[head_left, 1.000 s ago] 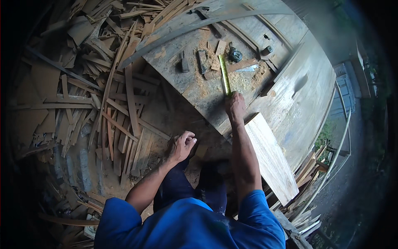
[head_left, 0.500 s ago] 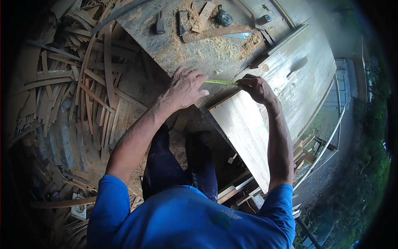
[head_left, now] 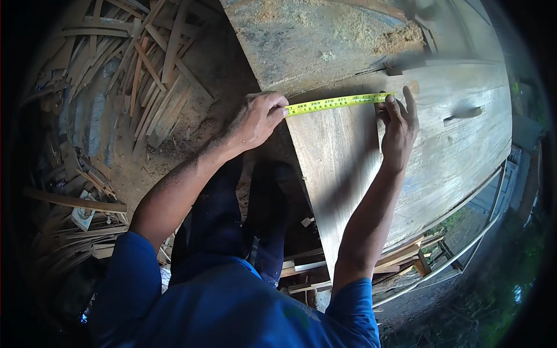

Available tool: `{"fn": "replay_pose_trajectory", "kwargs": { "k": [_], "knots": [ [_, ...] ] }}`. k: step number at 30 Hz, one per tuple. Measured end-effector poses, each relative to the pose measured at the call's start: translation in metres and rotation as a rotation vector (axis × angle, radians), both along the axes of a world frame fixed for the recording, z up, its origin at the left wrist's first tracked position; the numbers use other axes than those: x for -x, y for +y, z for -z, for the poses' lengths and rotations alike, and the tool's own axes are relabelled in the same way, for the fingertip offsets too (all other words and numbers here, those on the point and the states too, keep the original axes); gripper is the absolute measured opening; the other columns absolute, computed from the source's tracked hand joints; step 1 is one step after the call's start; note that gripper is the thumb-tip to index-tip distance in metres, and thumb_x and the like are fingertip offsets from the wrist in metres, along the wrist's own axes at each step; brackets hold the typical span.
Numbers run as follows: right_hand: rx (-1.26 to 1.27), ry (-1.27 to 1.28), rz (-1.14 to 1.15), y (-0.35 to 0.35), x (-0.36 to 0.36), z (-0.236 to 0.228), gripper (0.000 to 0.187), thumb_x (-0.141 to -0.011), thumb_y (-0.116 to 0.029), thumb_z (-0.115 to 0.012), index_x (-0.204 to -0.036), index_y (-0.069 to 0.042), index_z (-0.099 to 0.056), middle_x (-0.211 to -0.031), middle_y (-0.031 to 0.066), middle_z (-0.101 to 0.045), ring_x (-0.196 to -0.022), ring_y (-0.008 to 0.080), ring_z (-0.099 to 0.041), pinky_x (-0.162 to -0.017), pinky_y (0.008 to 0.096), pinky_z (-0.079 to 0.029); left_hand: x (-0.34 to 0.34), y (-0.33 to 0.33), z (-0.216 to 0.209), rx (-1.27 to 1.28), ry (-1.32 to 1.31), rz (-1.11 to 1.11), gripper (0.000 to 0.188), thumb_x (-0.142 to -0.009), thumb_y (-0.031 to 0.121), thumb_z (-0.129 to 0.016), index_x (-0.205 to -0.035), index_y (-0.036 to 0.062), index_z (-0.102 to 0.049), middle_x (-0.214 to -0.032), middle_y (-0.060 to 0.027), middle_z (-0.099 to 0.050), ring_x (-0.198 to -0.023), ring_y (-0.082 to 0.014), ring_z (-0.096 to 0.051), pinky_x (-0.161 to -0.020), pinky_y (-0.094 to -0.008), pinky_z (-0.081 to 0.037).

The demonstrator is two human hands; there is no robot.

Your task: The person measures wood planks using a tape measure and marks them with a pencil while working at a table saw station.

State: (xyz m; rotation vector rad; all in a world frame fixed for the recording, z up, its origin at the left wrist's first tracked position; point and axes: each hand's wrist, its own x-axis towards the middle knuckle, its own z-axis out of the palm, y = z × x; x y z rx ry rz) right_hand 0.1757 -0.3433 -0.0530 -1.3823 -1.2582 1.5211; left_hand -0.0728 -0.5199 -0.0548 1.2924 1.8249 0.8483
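Note:
A yellow measuring tape [head_left: 336,104] stretches between my two hands, across the near end of a pale wooden board [head_left: 331,156]. My left hand [head_left: 259,120] pinches the tape beside the board's left edge, fingers closed on it. On the other side my right hand [head_left: 399,129] grips the tape's far end between thumb and fingers, with one finger raised. The board lies flat against a wide wooden panel [head_left: 447,151] on its right. A shadow from my right arm falls over the board.
Sawdust [head_left: 400,39] covers parts of the worktable [head_left: 278,64] beyond my hands. A slot in the panel has a dark-edged piece [head_left: 464,113] by it. Heaped wood offcuts [head_left: 151,64] lie on the floor to the left; more wood strips [head_left: 400,261] are at lower right.
More tape now shows between my hands, which are farther apart. It has come to lie over the board's end. The view has shifted, and the tools on the worktable are out of sight.

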Motion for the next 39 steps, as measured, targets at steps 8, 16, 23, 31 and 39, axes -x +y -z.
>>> {"fn": "replay_pose_trajectory", "kwargs": {
  "k": [8, 16, 23, 31, 39],
  "knots": [
    [-0.121, -0.162, -0.147, 0.006, 0.011, 0.009, 0.034, -0.093, -0.01, -0.072, -0.125, 0.001, -0.066, -0.084, -0.0014, -0.065, -0.069, 0.0039, -0.053, -0.06, 0.0196, -0.04, -0.009, 0.001, -0.001, -0.008, 0.031, -0.081, 0.017, -0.091, 0.013, -0.072, -0.098, -0.0017, -0.068, -0.084, -0.0154, -0.066, -0.074, -0.0259, -0.065, -0.071, -0.038, -0.05],
    [-0.043, -0.317, -0.004, 0.002, 0.025, 0.009, 0.032, -0.094, -0.016, -0.072, -0.124, -0.008, -0.068, -0.076, -0.0029, -0.065, -0.065, 0.0018, -0.049, -0.056, 0.017, -0.036, -0.01, 0.009, -0.014, 0.246, 0.11, -0.051, 0.025, -0.095, 0.022, -0.067, -0.096, -0.003, -0.067, -0.079, -0.0163, -0.065, -0.071, -0.0276, -0.065, -0.069, -0.0408, -0.049],
    [-0.134, -0.385, -0.038, 0.002, 0.024, 0.012, 0.033, -0.094, -0.019, -0.073, -0.124, -0.006, -0.068, -0.07, -0.0031, -0.062, -0.063, 0.0017, -0.046, -0.055, 0.018, -0.031, -0.01, 0.01, -0.015, 0.214, 0.035, -0.055, 0.023, -0.094, 0.02, -0.068, -0.095, -0.003, -0.067, -0.075, -0.0155, -0.064, -0.066, -0.025, -0.062, -0.066, -0.0406, -0.048],
    [-0.132, -0.34, -0.058, 0.004, 0.022, 0.011, 0.033, -0.094, -0.019, -0.073, -0.123, -0.005, -0.068, -0.069, -0.0031, -0.062, -0.063, 0.0013, -0.046, -0.055, 0.0182, -0.031, -0.009, 0.009, -0.011, 0.207, 0.135, -0.046, 0.024, -0.094, 0.02, -0.069, -0.094, -0.0031, -0.068, -0.074, -0.0141, -0.064, -0.067, -0.0213, -0.062, -0.065, -0.0384, -0.048],
    [-0.135, -0.256, -0.104, 0.005, 0.014, 0.007, 0.032, -0.094, -0.016, -0.073, -0.123, -0.003, -0.067, -0.077, 0.0009, -0.068, -0.066, 0.0038, -0.051, -0.059, 0.0195, -0.039, -0.012, 0.015, -0.017, 0.278, 0.073, -0.057, 0.022, -0.094, 0.018, -0.067, -0.092, -0.0045, -0.066, -0.07, -0.0099, -0.062, -0.06, -0.0146, -0.06, -0.059, -0.0344, -0.048]
  ]
}}
